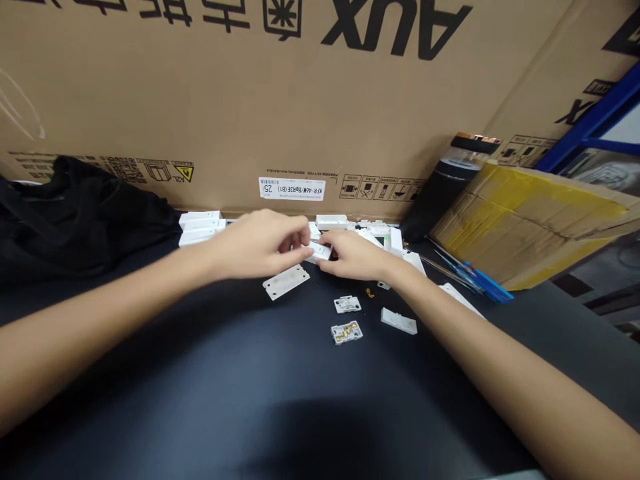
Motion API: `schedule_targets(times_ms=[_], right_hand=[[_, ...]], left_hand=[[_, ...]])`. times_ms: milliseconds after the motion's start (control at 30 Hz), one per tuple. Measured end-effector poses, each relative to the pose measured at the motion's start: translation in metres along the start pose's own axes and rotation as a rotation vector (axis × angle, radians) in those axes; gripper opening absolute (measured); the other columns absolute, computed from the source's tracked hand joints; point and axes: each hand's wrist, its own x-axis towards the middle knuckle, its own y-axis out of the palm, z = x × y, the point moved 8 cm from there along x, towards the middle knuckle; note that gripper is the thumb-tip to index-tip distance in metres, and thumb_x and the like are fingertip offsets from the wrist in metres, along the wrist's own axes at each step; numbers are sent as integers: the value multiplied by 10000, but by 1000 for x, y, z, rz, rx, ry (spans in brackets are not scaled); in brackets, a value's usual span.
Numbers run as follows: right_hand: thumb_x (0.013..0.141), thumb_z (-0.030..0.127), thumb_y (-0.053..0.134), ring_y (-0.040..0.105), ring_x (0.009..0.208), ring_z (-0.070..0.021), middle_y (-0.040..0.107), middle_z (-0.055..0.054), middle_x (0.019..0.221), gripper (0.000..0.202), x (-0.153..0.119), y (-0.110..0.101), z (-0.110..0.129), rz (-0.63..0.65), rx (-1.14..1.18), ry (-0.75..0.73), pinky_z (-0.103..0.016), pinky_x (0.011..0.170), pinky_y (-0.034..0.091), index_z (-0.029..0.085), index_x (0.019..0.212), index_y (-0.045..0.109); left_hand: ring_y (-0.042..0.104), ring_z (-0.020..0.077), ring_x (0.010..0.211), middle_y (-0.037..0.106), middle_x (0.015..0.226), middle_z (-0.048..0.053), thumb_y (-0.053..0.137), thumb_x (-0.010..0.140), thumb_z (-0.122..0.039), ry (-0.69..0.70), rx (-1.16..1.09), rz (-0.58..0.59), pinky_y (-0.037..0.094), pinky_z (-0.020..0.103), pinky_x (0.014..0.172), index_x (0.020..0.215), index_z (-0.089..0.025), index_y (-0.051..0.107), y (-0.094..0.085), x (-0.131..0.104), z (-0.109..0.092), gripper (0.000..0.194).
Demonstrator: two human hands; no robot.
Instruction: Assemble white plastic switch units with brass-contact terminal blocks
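A small white switch rocker (321,251) with a tiny green mark is held between both hands above the dark tabletop. My left hand (267,243) pinches its left end between thumb and fingertips. On the opposite end, the fingers of my right hand (353,255) are closed around it. Below my left hand lies a flat whitish plate (287,282) with small holes. Nearer to me are a small white switch base (347,304) and another switch base with brass contacts (346,332). A pale rectangular cover (399,321) rests below my right forearm.
Several white switches (201,225) are stacked at left beside black cloth (85,223). More white parts (383,233) lie along a large cardboard box (300,107). At right are a dark bottle (440,193), a taped carton (530,220) and blue-handled tools (483,280).
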Motion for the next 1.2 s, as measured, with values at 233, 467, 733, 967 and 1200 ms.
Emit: schedule_targets(times_ms=[233, 467, 733, 967, 1200], right_hand=[[916, 427, 586, 611, 815, -235, 695, -103, 963, 242, -5, -1, 3, 16, -119, -20, -328, 677, 387, 187, 904, 612], [964, 365, 557, 610, 1010, -289, 692, -129, 1100, 257, -26, -18, 9, -73, -151, -109, -395, 865, 438, 171, 1107, 647], [962, 338, 621, 576, 1014, -246, 666, -83, 1048, 230, -45, -12, 41, -52, -40, -314, -384, 903, 422, 178, 1117, 677], [958, 300, 634, 548, 991, -253, 689, -85, 1017, 181, -34, 8, 49, 17, -119, -332, -380, 845, 400, 196, 1082, 714], [940, 260, 651, 573, 927, -215, 702, -46, 912, 101, -35, -16, 51, -56, -11, -384, -349, 851, 416, 196, 969, 724]], left_hand=[[628, 191, 562, 723, 757, -3, 783, 743, -606, -129, 90, 393, 357, 269, 511, 870, -265, 705, 10, -14, 9, 372], [596, 204, 546, 684, 729, 17, 707, 829, -338, -114, 253, 297, 383, 300, 565, 799, -258, 708, 31, -14, -3, 85], [673, 207, 730, 730, 872, -19, 591, 834, -204, -34, 161, 345, 383, 277, 594, 897, -279, 668, 42, -10, -13, 124], [609, 144, 646, 681, 761, -51, 568, 876, -168, 62, 46, 392, 361, 252, 574, 886, -268, 645, 38, -11, -15, 128], [562, 121, 652, 641, 770, -30, 580, 869, -105, 281, 9, 197, 381, 236, 618, 882, -214, 606, 7, -9, -30, 113]])
